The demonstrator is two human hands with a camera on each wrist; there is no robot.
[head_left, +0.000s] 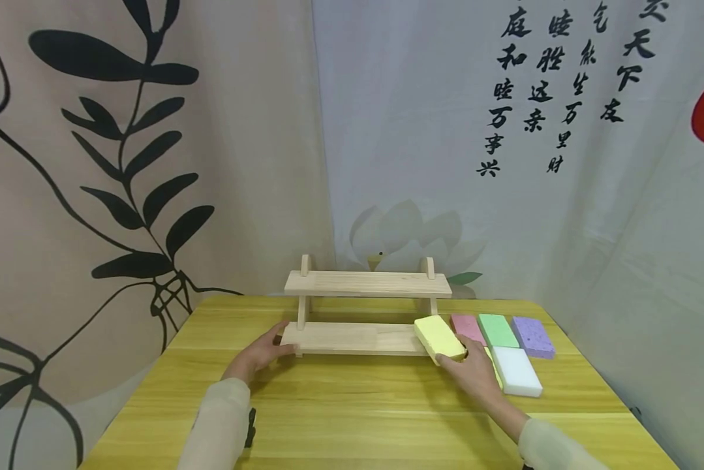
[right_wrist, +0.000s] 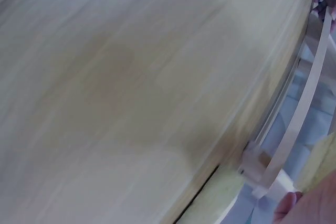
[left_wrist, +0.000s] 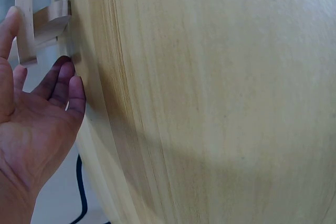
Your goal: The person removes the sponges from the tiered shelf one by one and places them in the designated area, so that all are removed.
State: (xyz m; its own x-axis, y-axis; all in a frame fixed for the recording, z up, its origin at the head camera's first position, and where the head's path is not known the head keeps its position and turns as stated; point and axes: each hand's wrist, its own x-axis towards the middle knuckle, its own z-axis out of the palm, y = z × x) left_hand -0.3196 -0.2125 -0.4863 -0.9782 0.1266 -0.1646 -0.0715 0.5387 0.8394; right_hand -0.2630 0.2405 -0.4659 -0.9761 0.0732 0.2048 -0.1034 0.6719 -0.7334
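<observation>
A small two-tier wooden rack point(head_left: 352, 338) stands toward the back of the table. Around the left end of its lower board, my left hand point(head_left: 261, 356) has the thumb at the front edge and a finger at the back. The left wrist view shows that hand point(left_wrist: 39, 124) palm-up beside the board's end point(left_wrist: 25, 30). My right hand point(head_left: 475, 371) pinches a yellow sponge point(head_left: 440, 336), tilted over the lower board's right end; whether it touches the board I cannot tell. Only part of this hand point(right_wrist: 310, 208) and the sponge point(right_wrist: 320, 163) shows in the right wrist view.
Right of the rack lie a pink sponge point(head_left: 467, 326), a green sponge point(head_left: 498, 331), a purple sponge point(head_left: 532, 337) and a white sponge point(head_left: 516, 371). Another yellow piece point(head_left: 495, 369) is partly hidden by my right hand. Printed cloth point(head_left: 258, 163) hangs behind the table point(head_left: 357, 411).
</observation>
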